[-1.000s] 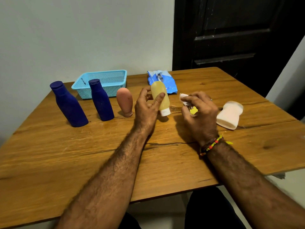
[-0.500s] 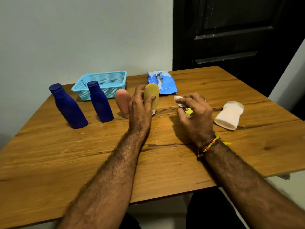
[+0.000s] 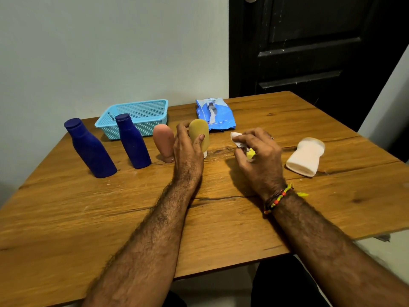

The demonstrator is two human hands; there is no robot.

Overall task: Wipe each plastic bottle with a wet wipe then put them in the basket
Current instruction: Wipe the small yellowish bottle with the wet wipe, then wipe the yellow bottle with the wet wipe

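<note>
Left hand [image 3: 188,149] fingers clasp the upright yellow bottle [image 3: 199,135]; right hand [image 3: 260,156] fingers pinch wipe [image 3: 238,139].

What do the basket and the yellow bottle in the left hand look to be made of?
Basket: light blue plastic, seemingly rigid, judging by its fine moulded mesh walls and solid rim. Yellow bottle, held by the left hand: probably matte, slightly translucent soft plastic; it shows no glare.

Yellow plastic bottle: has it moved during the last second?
Yes. The yellow plastic bottle moved left, closer to the standing pink bottle, in the left hand.
</note>
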